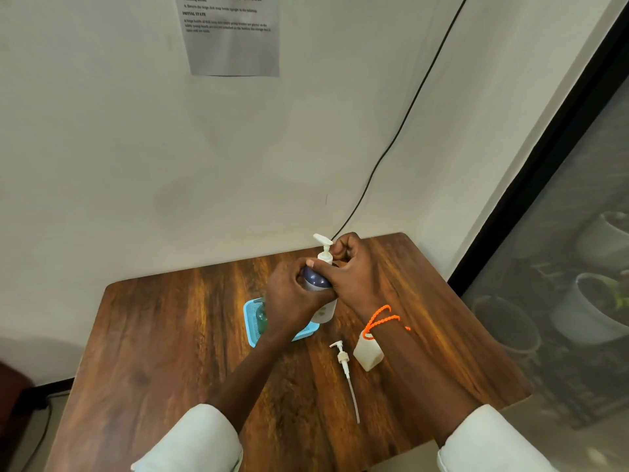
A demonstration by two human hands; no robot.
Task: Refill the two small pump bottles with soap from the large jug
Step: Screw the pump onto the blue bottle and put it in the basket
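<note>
At frame centre, one white pump bottle (pixel 321 284) stands on the tabletop (pixel 163 335), left hand (pixel 292 294) gripping its body and right hand (pixel 350 267) pinching its collar. One loose pump (pixel 344 361) lies below, beside one small white bottle (pixel 367 352); one blue basket (pixel 253 321) sits left.

A staged recording corner in an indoor room

A small wooden desk (pixel 170 335) is standing against a plain white wall (pixel 102 148), where a printed instruction sheet (pixel 231 35) is hanging and a black cable (pixel 401 131) is running down; potted plants (pixel 599 301) are showing through a dark-framed glass pane (pixel 561 250) beside it.
</note>
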